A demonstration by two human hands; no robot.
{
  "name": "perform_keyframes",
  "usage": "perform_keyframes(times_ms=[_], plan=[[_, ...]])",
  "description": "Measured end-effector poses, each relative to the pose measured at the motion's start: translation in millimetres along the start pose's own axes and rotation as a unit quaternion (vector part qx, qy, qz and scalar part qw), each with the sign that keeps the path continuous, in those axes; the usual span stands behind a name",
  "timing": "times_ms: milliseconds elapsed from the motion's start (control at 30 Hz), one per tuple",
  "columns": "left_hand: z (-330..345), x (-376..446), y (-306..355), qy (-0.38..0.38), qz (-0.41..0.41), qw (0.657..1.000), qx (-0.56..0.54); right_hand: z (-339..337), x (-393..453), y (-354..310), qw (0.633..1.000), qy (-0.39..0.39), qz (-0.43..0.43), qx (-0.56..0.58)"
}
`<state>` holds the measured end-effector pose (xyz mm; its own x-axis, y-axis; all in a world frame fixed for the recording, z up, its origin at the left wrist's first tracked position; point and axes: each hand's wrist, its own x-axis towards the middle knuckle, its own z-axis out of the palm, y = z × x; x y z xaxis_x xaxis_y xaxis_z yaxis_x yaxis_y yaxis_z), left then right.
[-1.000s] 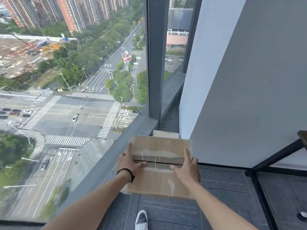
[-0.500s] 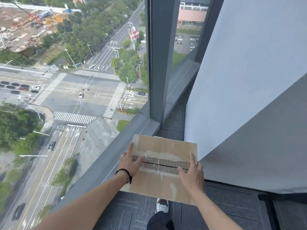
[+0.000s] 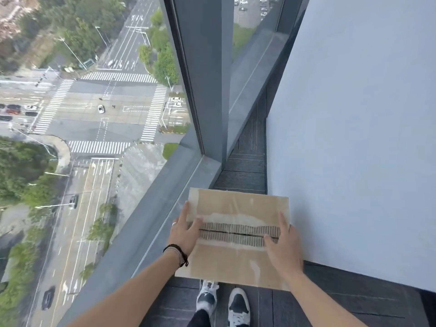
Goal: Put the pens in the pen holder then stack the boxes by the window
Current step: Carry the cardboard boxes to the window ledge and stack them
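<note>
A brown cardboard box with a torn strip of tape along its top seam is held low in front of me, beside the window. My left hand grips its left edge, thumb on the top. On the opposite edge, my right hand holds it the same way. The box hides whatever lies beneath it. No pens or pen holder are in view.
The grey window sill runs along the left of the box, with a vertical window post behind it. A pale partition wall stands close on the right. My two shoes stand on dark carpet tiles below.
My view has tilted down and moved closer to the window corner. The box stays in both hands and is now nearer the sill and the wall. The pale box edge behind it is no longer visible.
</note>
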<state>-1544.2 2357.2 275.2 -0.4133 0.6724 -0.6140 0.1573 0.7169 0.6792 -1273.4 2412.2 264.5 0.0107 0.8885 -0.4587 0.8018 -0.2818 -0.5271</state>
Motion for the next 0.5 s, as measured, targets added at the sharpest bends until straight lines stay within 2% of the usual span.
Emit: perform_keyframes(times_ms=[233, 367, 500], plan=[[55, 134, -41, -0.040, -0.003, 0.999, 0.008, 81, 118, 42, 0.999, 0.025, 0.037, 0.025], [81, 178, -60, -0.058, -0.015, 0.998, 0.021, 111, 161, 67, 0.997, 0.050, 0.045, 0.028], [101, 208, -73, -0.062, -0.018, 0.998, 0.019, 132, 185, 87, 0.997, 0.031, 0.066, 0.032]])
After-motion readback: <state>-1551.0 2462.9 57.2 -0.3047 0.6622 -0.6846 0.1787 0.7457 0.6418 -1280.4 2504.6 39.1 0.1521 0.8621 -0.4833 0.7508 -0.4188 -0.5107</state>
